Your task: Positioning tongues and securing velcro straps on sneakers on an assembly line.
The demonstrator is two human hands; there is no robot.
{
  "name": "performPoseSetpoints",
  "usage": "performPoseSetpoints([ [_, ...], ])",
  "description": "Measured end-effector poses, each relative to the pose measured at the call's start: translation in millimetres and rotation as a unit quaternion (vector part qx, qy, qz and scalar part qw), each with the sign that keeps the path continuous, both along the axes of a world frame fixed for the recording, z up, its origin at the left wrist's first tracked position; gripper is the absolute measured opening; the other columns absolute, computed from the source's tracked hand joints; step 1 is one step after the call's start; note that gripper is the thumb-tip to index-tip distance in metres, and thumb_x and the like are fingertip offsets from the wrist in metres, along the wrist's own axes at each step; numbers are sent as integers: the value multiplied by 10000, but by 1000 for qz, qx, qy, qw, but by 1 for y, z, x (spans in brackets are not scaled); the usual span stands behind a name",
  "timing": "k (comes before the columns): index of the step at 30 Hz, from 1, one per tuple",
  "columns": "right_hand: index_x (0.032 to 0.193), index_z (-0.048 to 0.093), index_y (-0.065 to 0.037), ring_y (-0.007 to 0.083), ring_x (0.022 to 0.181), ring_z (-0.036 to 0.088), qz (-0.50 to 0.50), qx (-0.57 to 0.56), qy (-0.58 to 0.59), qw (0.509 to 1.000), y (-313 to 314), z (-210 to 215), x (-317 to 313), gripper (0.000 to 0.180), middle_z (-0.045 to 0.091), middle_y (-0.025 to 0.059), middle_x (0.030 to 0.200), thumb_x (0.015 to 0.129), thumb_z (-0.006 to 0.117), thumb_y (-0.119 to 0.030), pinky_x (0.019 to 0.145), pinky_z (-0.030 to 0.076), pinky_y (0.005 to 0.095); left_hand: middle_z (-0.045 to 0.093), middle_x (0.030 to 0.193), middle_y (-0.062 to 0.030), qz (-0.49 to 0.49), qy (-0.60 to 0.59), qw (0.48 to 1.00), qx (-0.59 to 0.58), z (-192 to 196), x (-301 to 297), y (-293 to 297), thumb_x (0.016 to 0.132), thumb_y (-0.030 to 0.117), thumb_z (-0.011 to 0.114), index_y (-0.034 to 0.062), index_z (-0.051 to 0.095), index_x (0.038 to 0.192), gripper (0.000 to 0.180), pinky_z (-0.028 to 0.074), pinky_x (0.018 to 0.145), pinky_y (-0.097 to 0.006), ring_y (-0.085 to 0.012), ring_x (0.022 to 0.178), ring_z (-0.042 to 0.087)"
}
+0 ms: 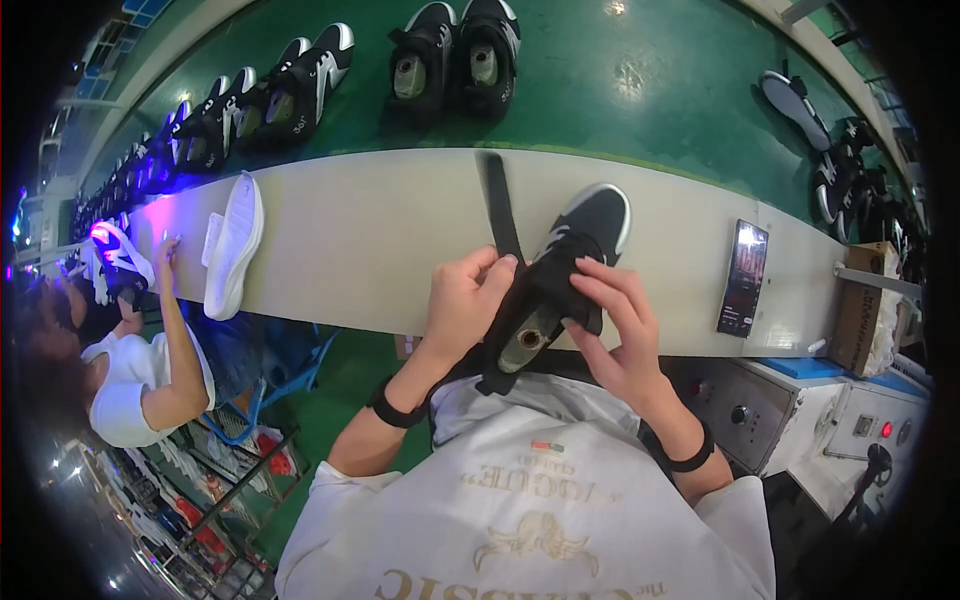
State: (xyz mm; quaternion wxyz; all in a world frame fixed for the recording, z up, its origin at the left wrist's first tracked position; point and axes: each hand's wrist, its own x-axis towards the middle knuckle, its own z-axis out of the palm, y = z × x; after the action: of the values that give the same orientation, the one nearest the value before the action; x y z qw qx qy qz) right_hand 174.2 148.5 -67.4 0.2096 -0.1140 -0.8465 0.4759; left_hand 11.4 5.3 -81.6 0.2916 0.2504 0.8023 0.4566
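A black shoe (590, 225) with a white toe edge and white stripes lies on the pale bench before me, toe pointing away. Inside its opening shows a greenish shoe last (520, 350) with a round hole. My left hand (465, 305) is closed at the shoe's left side, thumb and forefinger pinching the base of a long black strap (497, 205). That strap sticks out away from me, left of the toe. On the right side, my right hand (622, 325) has its fingers and thumb curled round the black padded collar flap (570, 285).
A white sole (238, 248) stands on the bench (360, 235) to the left; a phone (743, 278) lies at right. Beyond, a green surface (570, 90) carries several black shoes (425, 60). A co-worker (150, 380) sits at left. Control boxes (740, 415) and a carton (862, 315) stand at right.
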Motion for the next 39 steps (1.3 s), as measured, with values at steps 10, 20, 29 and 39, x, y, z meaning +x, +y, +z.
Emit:
performPoseSetpoints([
  [10,1044,697,6,346,1058,571,26,-136,33,990,9,0,-17,219,627,157,1102,887,597,-110,926,467,427,559,1284,-223,-226,64,972,4,41,27,1,814,256,772,26,239,1491,892,464,977,-444,-393,1166,577],
  [20,929,693,8,252,802,645,-3,-255,11,967,6,22,-23,213,681,105,906,972,559,-152,758,503,334,593,1292,-119,-315,-26,946,70,27,0,24,833,109,745,84,290,1528,832,481,962,-413,-270,1152,599],
  [29,1119,665,-45,289,970,598,104,69,1,992,29,17,-23,342,669,88,1014,917,630,-318,889,438,411,715,884,-155,-176,89,980,11,-2,-28,15,930,181,636,27,717,1028,200,528,718,-383,-319,781,689],
  [39,1233,623,-73,341,960,622,229,101,-104,962,71,39,-33,540,630,129,1122,749,795,-238,845,501,429,654,1152,-180,-279,223,934,-16,75,44,-24,854,59,656,-1,665,969,130,549,868,-401,-312,1054,647],
])
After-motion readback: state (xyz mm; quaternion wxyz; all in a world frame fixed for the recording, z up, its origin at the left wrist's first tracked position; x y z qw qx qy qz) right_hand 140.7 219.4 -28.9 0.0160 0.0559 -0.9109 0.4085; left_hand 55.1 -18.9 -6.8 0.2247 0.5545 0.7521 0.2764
